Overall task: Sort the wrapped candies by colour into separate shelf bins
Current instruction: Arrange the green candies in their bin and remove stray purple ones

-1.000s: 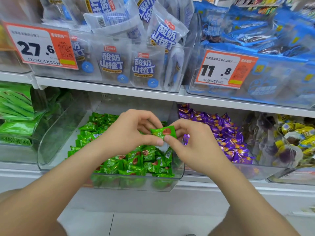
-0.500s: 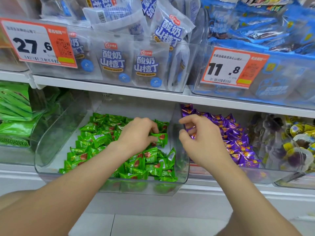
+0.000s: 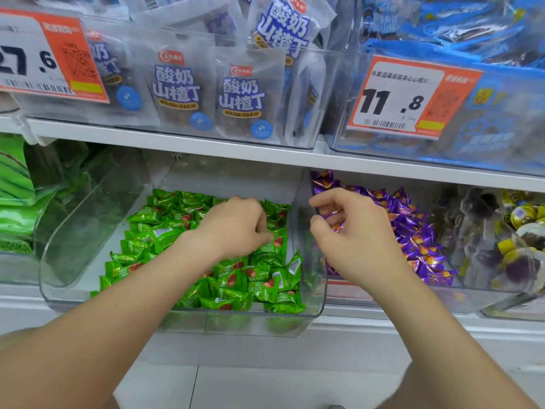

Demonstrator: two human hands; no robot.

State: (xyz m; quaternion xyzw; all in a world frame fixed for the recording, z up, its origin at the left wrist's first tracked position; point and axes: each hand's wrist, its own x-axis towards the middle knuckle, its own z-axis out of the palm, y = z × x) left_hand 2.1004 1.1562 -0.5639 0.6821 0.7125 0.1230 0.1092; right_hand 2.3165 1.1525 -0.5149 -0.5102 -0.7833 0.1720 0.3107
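Green wrapped candies (image 3: 224, 278) fill a clear bin (image 3: 73, 237) on the lower shelf. My left hand (image 3: 236, 225) reaches into this bin, fingers curled down, thumb and fingertips pinching a green candy (image 3: 275, 245) on top of the pile near the right wall. Purple wrapped candies (image 3: 413, 234) lie in the neighbouring clear bin (image 3: 413, 301) to the right. Over that bin's left edge hovers my right hand (image 3: 356, 243), its fingers loosely curled with nothing in them.
Further right, a clear bin (image 3: 530, 278) holds yellow and dark wrapped sweets (image 3: 519, 214). Green snack packs (image 3: 14, 202) stand at the far left. The upper shelf (image 3: 177, 146) carries bagged snacks and two price tags (image 3: 407, 95). White floor lies below.
One second ago both hands held one green candy above the green bin. My left hand has carried it down onto the pile, while my right hand let go and moved right to the purple bin.
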